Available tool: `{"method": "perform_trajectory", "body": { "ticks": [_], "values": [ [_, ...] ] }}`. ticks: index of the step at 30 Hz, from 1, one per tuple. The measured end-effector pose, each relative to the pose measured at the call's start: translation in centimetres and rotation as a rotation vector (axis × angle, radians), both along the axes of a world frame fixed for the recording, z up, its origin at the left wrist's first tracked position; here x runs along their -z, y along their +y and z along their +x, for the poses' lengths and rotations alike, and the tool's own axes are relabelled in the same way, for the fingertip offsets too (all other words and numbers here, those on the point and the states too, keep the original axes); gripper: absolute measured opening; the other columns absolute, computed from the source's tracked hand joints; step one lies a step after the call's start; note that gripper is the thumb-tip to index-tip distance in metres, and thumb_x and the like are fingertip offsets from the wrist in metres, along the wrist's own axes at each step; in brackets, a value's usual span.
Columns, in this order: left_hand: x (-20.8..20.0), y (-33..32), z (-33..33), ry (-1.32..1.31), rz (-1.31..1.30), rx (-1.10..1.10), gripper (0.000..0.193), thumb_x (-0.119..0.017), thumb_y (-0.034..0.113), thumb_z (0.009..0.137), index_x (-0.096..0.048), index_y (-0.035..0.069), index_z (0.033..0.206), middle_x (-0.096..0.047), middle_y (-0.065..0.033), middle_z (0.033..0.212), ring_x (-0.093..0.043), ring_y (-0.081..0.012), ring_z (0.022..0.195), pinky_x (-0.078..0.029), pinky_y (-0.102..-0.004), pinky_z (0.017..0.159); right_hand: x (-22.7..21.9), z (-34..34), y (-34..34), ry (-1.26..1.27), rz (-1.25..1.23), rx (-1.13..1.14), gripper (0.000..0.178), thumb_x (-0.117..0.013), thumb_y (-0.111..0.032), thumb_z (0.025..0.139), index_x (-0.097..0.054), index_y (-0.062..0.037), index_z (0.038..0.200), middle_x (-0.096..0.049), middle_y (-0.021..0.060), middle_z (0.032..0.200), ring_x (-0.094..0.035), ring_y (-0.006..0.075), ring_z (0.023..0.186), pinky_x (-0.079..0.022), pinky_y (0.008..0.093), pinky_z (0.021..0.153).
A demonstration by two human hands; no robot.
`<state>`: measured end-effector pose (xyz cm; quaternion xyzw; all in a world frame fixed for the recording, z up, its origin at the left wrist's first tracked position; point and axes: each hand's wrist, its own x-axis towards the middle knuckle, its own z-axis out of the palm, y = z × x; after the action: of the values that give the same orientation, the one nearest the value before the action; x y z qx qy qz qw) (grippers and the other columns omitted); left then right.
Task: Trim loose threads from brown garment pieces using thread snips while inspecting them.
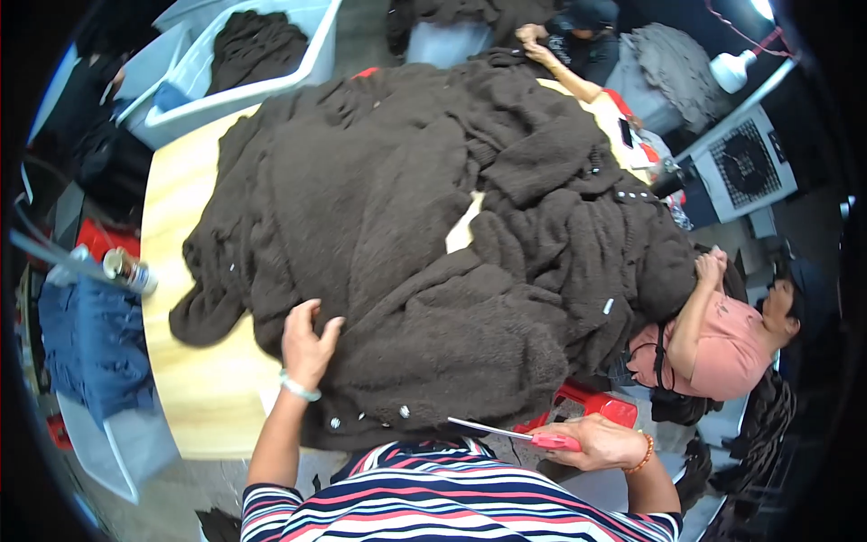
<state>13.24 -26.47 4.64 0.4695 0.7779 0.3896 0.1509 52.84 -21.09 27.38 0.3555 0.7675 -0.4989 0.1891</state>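
Note:
A large dark brown knitted garment (361, 190) lies heaped over the table in front of me. My left hand (307, 341) rests on its near left part, thumb and fingers apart, gripping nothing visible. Several pale buttons (405, 411) show along the cloth's near edge, close to my body. At the lower right, my right hand (603, 443) is closed round the pink handle of a pair of scissors (492, 428). Their thin silver blades point left, toward the near edge of the garment. Part of the handle is hidden by my fingers.
The pale wooden table (194, 388) shows at left. A white bin (316, 54) with dark garments stands far left; blue cloth (95, 343) hangs left. A person in pink (722, 348) sits right, another person (587, 45) far right. A red stool (601, 405) stands near my right hand.

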Motion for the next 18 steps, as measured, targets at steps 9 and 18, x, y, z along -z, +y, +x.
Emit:
{"method": "perform_trajectory", "body": {
  "ticks": [9,18],
  "values": [
    [7.6,15.0,2.0,0.149,-0.431,0.001,0.098,-0.076,0.017,0.068,-0.022,0.012,0.149,-0.056,-0.0238,0.109,-0.055,-0.0407,0.106,-0.045,-0.0469,0.09,6.3,-1.1,6.1,0.184,0.239,0.147,0.035,-0.067,-0.013,0.084,-0.059,-0.0052,0.117,-0.067,0.0173,0.092,-0.067,0.0352,0.086,-0.053,0.0387,0.074],
    [-10.7,18.4,-11.5,-0.903,0.269,0.009,0.061,-0.072,0.013,0.076,-0.05,-0.01,0.128,-0.063,-0.0136,0.114,-0.061,-0.0222,0.1,-0.051,-0.0321,0.086,9.4,-3.2,11.5,0.151,0.159,0.278,0.037,-0.064,-0.014,0.086,-0.057,-0.0087,0.122,-0.066,0.0191,0.101,-0.065,0.0369,0.095,-0.051,0.0397,0.08]
  ]
}}
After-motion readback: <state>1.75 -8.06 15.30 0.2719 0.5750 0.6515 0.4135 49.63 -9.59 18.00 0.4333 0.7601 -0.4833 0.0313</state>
